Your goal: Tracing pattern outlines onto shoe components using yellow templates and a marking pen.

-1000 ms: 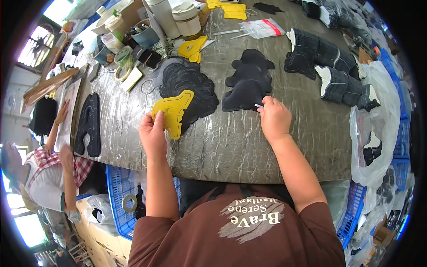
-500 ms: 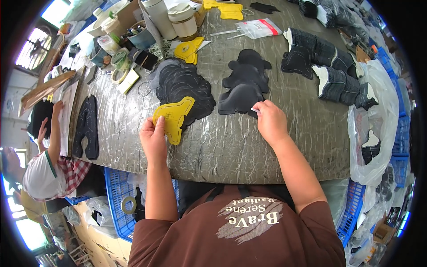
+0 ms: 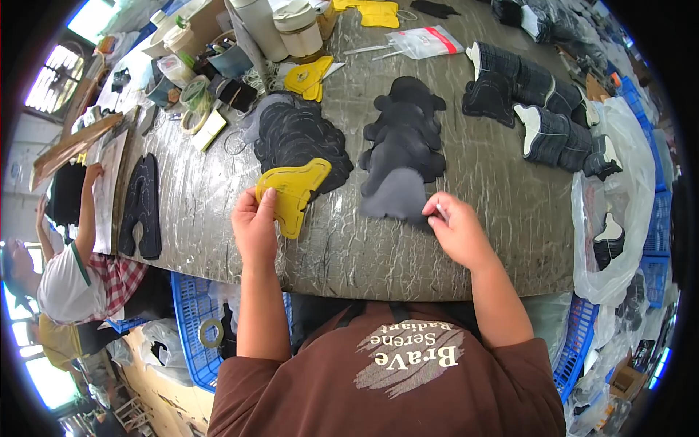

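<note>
My left hand [image 3: 256,226] pinches a yellow template [image 3: 295,191], a flat shape with a curved outline and slots along its edges. The template is held over the near end of a fanned pile of black cut pieces [image 3: 298,138] with pale lines on them. My right hand [image 3: 460,229] is closed at the lower right corner of a dark cut piece [image 3: 393,195], slightly blurred. A thin pale stick [image 3: 440,211] shows between its fingers, its kind unclear. Under and beyond that piece, an overlapping row of similar black pieces [image 3: 404,116] runs away from me.
Bundled black pieces with white edges [image 3: 568,142] lie at the right, beside a clear plastic bag [image 3: 611,197]. Pots [image 3: 298,33], a tape roll [image 3: 195,124] and another yellow template [image 3: 309,76] stand or lie at the back left. A co-worker [image 3: 73,273] works at far left.
My right hand has moved slightly right and nearer to me. Another dark piece now lies at the near end of the right row. The left hand and template have shifted slightly right.
</note>
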The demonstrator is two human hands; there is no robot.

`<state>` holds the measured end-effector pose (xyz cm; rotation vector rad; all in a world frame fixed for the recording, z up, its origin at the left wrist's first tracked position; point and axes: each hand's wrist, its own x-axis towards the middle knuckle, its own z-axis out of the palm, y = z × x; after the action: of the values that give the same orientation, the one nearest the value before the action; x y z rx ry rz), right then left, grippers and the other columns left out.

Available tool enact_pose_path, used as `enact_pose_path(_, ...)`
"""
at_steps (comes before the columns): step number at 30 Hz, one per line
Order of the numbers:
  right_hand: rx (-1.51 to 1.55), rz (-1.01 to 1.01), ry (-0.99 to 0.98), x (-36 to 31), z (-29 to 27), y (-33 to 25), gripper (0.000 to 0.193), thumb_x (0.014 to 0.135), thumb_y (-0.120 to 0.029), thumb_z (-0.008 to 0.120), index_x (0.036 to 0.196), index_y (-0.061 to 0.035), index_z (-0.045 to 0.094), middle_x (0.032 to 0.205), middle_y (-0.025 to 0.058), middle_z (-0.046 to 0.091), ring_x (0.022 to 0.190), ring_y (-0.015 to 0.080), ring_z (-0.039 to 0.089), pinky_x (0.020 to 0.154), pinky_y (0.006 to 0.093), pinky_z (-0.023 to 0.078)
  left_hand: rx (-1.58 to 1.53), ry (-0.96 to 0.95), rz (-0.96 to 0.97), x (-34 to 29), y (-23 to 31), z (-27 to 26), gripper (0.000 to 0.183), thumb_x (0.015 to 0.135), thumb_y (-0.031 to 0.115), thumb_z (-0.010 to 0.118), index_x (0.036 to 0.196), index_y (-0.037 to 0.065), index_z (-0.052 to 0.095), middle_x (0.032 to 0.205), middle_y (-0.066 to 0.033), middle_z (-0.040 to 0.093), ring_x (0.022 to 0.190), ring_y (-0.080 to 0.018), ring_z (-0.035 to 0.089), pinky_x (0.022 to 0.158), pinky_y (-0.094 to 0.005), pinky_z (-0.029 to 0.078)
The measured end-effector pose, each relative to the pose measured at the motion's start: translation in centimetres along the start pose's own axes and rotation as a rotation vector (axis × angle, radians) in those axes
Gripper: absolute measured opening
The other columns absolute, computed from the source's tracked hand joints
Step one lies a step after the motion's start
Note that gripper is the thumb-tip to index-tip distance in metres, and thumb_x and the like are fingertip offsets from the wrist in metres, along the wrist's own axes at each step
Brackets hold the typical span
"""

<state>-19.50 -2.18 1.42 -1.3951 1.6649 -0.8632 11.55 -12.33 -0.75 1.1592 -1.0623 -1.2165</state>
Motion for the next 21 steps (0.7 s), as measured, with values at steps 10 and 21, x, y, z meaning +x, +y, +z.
enact_pose_path(10, -0.491, -0.102, 0.137, -4.3, 1.6, -0.6, 0.049, 0.069, -0.025, 0.083, 0.108, -0.0081, 0.059, 0.103, 0.0089, 0.055, 0.082, 0.0315, 0.064, 0.072, 0.0423, 0.052, 0.506, -0.531, -0.047, -2.6, -0.2, 9.0, 0.035, 0.081, 0.009, 0.076, 0.111, -0.004, 0.063, 0.088, -0.0083, 0.071, 0.078, -0.0092, 0.064, 0.066, -0.0244, 0.051)
enact_pose_path(21, -0.446, -0.139, 0.216, -4.8, 2.6, 1.5, 0.041, 0.069, -0.019, 0.082, 0.103, -0.0059, 0.063, 0.095, 0.0069, 0.057, 0.079, 0.0289, 0.064, 0.068, 0.0385, 0.051, 0.893, -0.714, 0.416, -6.7, 0.6, 7.9, 0.037, 0.072, 0.008, 0.077, 0.106, -0.002, 0.066, 0.104, -0.013, 0.062, 0.096, -0.0334, 0.055, 0.086, -0.0396, 0.048)
